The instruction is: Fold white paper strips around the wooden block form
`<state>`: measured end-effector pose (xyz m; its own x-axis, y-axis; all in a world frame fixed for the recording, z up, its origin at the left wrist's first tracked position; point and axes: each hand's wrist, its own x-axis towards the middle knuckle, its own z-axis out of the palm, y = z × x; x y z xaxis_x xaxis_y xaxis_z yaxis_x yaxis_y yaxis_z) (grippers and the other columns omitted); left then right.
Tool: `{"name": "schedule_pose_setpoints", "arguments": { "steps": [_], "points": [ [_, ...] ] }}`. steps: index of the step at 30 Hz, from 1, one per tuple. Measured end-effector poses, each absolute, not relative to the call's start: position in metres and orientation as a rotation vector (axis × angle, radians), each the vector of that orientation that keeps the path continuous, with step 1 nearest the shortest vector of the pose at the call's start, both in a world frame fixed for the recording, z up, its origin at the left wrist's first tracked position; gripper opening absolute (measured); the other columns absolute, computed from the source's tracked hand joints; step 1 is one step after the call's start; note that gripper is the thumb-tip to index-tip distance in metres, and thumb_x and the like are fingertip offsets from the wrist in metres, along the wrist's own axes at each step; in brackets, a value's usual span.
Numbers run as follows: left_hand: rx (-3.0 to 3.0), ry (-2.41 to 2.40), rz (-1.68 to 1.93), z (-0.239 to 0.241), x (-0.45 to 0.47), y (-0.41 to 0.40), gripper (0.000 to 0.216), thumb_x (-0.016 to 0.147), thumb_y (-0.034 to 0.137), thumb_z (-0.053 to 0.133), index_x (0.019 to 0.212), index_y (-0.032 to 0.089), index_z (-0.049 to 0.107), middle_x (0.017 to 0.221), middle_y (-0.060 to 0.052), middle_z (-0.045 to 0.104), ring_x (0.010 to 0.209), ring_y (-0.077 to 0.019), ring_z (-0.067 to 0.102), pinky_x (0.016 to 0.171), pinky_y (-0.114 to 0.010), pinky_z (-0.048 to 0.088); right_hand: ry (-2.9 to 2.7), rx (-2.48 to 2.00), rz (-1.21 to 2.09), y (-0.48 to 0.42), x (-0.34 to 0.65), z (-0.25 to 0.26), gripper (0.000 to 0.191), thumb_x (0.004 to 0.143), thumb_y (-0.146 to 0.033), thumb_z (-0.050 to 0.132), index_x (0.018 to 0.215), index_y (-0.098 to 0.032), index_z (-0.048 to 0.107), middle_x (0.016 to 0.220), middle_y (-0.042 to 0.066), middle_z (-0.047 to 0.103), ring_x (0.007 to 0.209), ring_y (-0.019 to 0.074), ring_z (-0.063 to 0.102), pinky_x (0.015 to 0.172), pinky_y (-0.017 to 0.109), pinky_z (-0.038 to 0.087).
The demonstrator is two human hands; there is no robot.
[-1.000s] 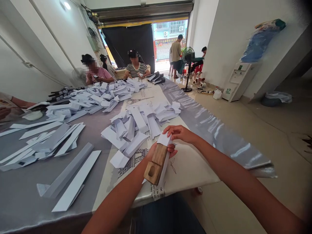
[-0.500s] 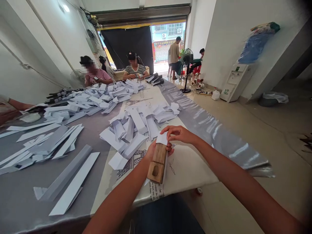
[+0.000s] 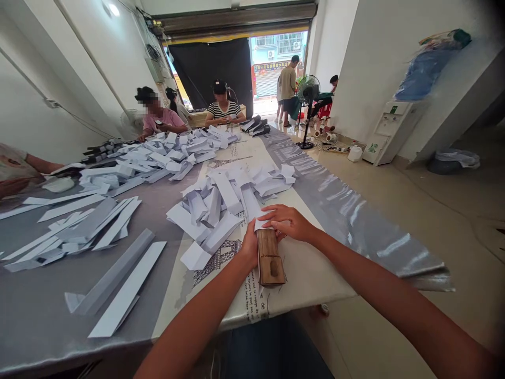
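Observation:
A brown wooden block with a dark oval hollow lies on the table near its front edge, a white paper strip wrapped round its far end. My left hand grips the block's left side, thumb against the wood. My right hand is curled over the block's far end, fingers pressing the paper down onto it. Just beyond both hands lies a heap of folded white paper pieces.
Long white and grey strips lie at the front left. A bigger paper heap covers the far table, where other people sit working. A printed sheet covers the table under my hands. A standing fan is on the floor to the right.
The block has swung from leaning left to pointing nearly straight at me and now lies lower on the table. My right hand has come down over its far end, flattening the paper.

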<state>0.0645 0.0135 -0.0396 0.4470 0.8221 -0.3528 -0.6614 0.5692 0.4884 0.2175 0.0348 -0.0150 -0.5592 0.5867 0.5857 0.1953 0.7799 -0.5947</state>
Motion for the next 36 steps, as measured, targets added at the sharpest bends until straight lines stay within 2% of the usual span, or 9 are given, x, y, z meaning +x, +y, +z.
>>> {"name": "schedule_pose_setpoints", "arguments": {
  "steps": [3,7,11,15,20,23,28,32,36],
  "points": [
    [0.278,0.629,0.976,-0.037,0.063,0.011,0.047,0.085,0.054,0.039,0.091,0.012,0.061,0.069,-0.008,0.064,0.062,-0.0193,0.061,0.071,-0.038,0.052,-2.158,-0.576,0.557,0.032,0.217,-0.013,0.023,0.087,-0.022,0.050,0.096,-0.025,0.072,0.110,0.004,0.069,0.120,0.0229,0.050,0.101,0.045,0.040],
    [0.244,0.634,0.980,-0.036,0.061,0.010,0.049,0.084,0.058,0.039,0.089,0.013,0.060,0.071,-0.007,0.063,0.065,-0.0198,0.062,0.072,-0.038,0.052,-2.196,-0.559,0.493,0.030,0.216,-0.013,0.024,0.083,-0.017,0.054,0.101,-0.025,0.068,0.112,0.004,0.067,0.120,0.0233,0.049,0.101,0.044,0.040],
    [0.246,0.598,0.995,-0.034,0.061,0.010,0.052,0.084,0.060,0.038,0.093,0.014,0.059,0.071,-0.006,0.063,0.065,-0.0191,0.062,0.073,-0.038,0.053,-2.183,-0.514,0.507,0.030,0.215,-0.014,0.023,0.084,-0.017,0.053,0.100,-0.024,0.067,0.111,0.005,0.067,0.120,0.0232,0.048,0.102,0.044,0.039],
    [0.338,0.606,0.931,-0.038,0.063,0.013,0.046,0.085,0.054,0.044,0.090,0.011,0.060,0.067,-0.006,0.063,0.058,-0.0167,0.061,0.073,-0.037,0.054,-1.990,-0.592,0.630,0.031,0.212,-0.015,0.022,0.089,-0.024,0.049,0.100,-0.023,0.068,0.106,0.006,0.066,0.112,0.0211,0.054,0.100,0.041,0.040],
    [0.452,0.643,0.857,-0.043,0.063,0.016,0.046,0.086,0.051,0.044,0.090,0.009,0.062,0.066,-0.010,0.065,0.055,-0.0180,0.063,0.066,-0.034,0.054,-1.897,-0.700,0.733,0.035,0.212,-0.014,0.021,0.089,-0.033,0.052,0.098,-0.024,0.069,0.116,0.007,0.057,0.111,0.0191,0.053,0.097,0.037,0.042],
    [0.559,0.606,0.798,-0.042,0.063,0.015,0.043,0.086,0.049,0.045,0.090,0.010,0.062,0.066,-0.010,0.065,0.054,-0.0192,0.063,0.059,-0.033,0.053,-2.016,-0.705,0.871,0.037,0.215,-0.013,0.022,0.088,-0.035,0.053,0.094,-0.022,0.069,0.115,0.007,0.058,0.109,0.0192,0.054,0.097,0.037,0.041],
    [0.576,0.610,0.720,-0.046,0.064,0.016,0.044,0.085,0.049,0.047,0.083,0.009,0.064,0.063,-0.011,0.064,0.051,-0.0201,0.063,0.053,-0.032,0.052,-1.997,-0.791,1.205,0.040,0.218,-0.012,0.026,0.085,-0.042,0.055,0.091,-0.019,0.064,0.109,0.006,0.063,0.105,0.0200,0.057,0.087,0.033,0.045],
    [0.583,0.675,0.678,-0.051,0.065,0.017,0.045,0.084,0.051,0.048,0.081,0.008,0.063,0.060,-0.012,0.064,0.051,-0.0208,0.063,0.050,-0.030,0.051,-1.979,-0.777,1.244,0.042,0.219,-0.011,0.026,0.083,-0.042,0.058,0.078,-0.016,0.060,0.106,0.007,0.064,0.099,0.0188,0.059,0.083,0.032,0.044],
    [0.599,0.685,0.714,-0.048,0.068,0.015,0.041,0.084,0.048,0.049,0.084,0.010,0.063,0.063,-0.011,0.065,0.050,-0.0191,0.062,0.051,-0.031,0.051,-1.949,-0.821,1.200,0.038,0.215,-0.011,0.023,0.083,-0.039,0.058,0.079,-0.017,0.062,0.104,0.007,0.064,0.097,0.0188,0.059,0.083,0.032,0.043]
  ]
}}
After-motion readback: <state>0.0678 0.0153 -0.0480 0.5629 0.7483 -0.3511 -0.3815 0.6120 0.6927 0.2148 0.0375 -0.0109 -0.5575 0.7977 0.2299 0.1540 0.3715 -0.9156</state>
